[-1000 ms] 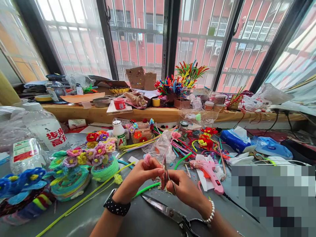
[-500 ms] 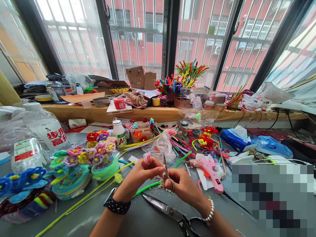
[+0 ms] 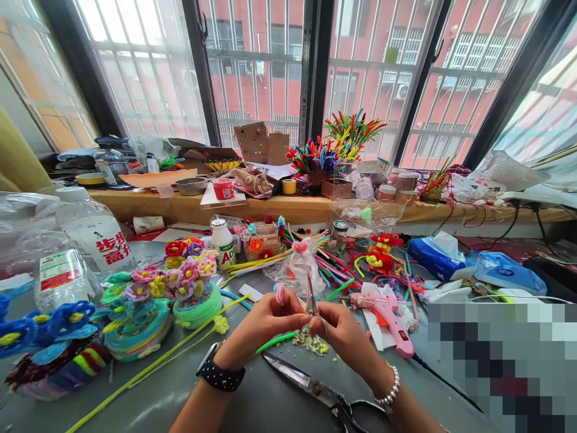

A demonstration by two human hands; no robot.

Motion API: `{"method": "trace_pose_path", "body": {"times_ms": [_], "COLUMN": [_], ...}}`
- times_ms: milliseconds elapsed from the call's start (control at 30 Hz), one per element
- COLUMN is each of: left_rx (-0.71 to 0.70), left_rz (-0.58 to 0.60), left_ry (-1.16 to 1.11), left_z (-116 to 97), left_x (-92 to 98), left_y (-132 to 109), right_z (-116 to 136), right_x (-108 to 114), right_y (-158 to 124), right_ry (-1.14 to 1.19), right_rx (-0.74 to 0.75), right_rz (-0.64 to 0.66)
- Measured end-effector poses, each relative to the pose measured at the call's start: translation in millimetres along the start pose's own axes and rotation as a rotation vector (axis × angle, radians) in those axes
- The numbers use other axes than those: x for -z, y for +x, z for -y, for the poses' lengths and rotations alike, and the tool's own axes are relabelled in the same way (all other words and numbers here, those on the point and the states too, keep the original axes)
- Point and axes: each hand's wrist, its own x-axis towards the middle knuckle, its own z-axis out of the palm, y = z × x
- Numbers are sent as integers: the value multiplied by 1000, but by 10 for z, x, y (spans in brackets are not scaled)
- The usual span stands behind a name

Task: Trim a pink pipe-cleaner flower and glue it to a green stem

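My left hand (image 3: 267, 325) and my right hand (image 3: 343, 334) meet above the grey table, both pinched on a thin pink pipe cleaner (image 3: 309, 282) that rises to a small pink heart-shaped curl (image 3: 300, 246). A pink coiled end (image 3: 280, 293) sticks up from my left fingers. My right fingers also seem to hold a slim metal tool against the stem. A green pipe cleaner (image 3: 276, 341) lies under my hands beside a pile of green-yellow fluff (image 3: 312, 342). Large scissors (image 3: 311, 388) lie below my wrists.
A pink glue gun (image 3: 388, 313) lies right of my hands with its cord trailing right. Pipe-cleaner flower baskets (image 3: 189, 288) and plastic bottles (image 3: 92, 231) stand left. Loose pipe cleaners (image 3: 333, 267), a crumpled plastic bag (image 3: 293, 270) and a blue tissue pack (image 3: 435, 252) lie behind. A cluttered wooden sill (image 3: 288, 207) runs across.
The pink stem's curled top has swung left, from right of my hands to above them. The view has shifted slightly, and the fluff pile now shows below my hands.
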Motion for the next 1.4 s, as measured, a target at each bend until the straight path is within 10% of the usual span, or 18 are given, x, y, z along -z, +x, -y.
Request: {"method": "trace_pose_path", "body": {"times_ms": [633,867,1400], "left_rx": [-56,-69,-43], "left_rz": [104,-37,96], "left_ry": [-48,41,16], "left_z": [20,14,41], "left_x": [18,47,54], "left_y": [-6,-9,4], "right_z": [32,-1,-7], "right_x": [4,11,3], "right_y": [-26,-11,2], "right_ry": [38,11,-185], "right_rx": [79,86,-2], "right_rz": [162,109,-59]}}
